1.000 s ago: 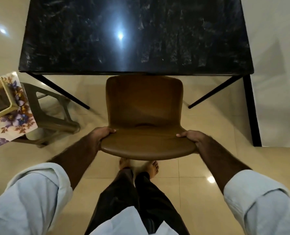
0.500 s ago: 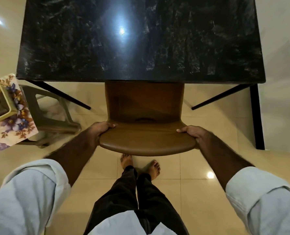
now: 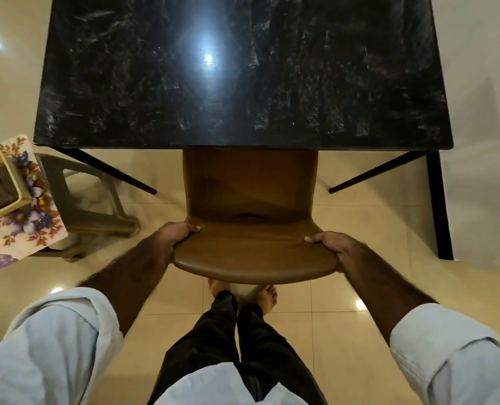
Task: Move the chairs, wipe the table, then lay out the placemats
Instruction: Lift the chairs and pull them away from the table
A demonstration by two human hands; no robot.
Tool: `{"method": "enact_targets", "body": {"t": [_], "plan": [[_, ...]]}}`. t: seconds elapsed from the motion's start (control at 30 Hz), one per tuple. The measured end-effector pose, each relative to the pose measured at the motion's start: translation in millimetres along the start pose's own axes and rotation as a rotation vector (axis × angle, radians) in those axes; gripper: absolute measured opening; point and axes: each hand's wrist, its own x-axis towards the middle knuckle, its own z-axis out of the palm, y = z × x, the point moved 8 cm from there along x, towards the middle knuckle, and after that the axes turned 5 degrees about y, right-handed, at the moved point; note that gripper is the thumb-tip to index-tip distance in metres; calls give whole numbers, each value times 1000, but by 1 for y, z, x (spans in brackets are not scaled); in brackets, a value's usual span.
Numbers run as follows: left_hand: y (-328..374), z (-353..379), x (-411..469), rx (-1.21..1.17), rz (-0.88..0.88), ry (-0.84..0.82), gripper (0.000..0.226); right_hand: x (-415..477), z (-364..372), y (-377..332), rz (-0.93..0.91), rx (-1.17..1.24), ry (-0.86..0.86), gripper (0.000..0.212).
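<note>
Head view: left hand point(image 3: 175, 236) and right hand point(image 3: 334, 245) each grip one end of the backrest of the brown chair point(image 3: 251, 252), fingers curled over its top edge. Compared with a second ago, its seat reaches farther under the black table point(image 3: 242, 83), so chair-moving continues; wiping seems not yet begun.

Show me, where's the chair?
Middle of the head view, the brown chair sits partly under the black table, gripped by the left hand and right hand.
</note>
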Motion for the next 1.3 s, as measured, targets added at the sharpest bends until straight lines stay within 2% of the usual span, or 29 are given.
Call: {"method": "enact_targets", "body": {"t": [0.07, 0.13, 0.2, 0.57, 0.67, 0.73, 0.83, 1.0, 1.17, 1.27, 1.3], "plan": [[1, -1, 0, 19, 4, 15, 21, -1, 2, 4, 7, 27, -10, 47], [0, 0, 1, 18, 3, 11, 21, 5, 4, 6, 13, 48, -13, 63], [2, 6, -5, 12, 7, -6, 19, 9, 4, 6, 1, 52, -39, 67], [7, 15, -24, 44, 26, 12, 16, 10, -8, 14, 17, 60, 9, 45], [4, 13, -16, 60, -18, 18, 34, 9, -4, 14, 32, 84, -23, 49], [3, 12, -12, 68, -28, 22, 35, 13, -2, 17, 40, 64, -38, 54], [1, 10, -7, 71, -29, 30, 37, 6, -3, 17, 40, 60, -17, 39], [5, 8, -7, 45, -14, 24, 41, -2, 0, 16, 48, 98, -12, 47], [14, 8, -27, 76, 9, -1, 35, 17, -6, 9, -25, -90, 89, 77], [28, 9, -41, 155, 126, -9, 35, 14, -5, -10, -180, -297, 166, 75], [32, 9, -44, 163, 179, -24, 41, 7, -3, -16, -226, -373, 181, 74]]}}
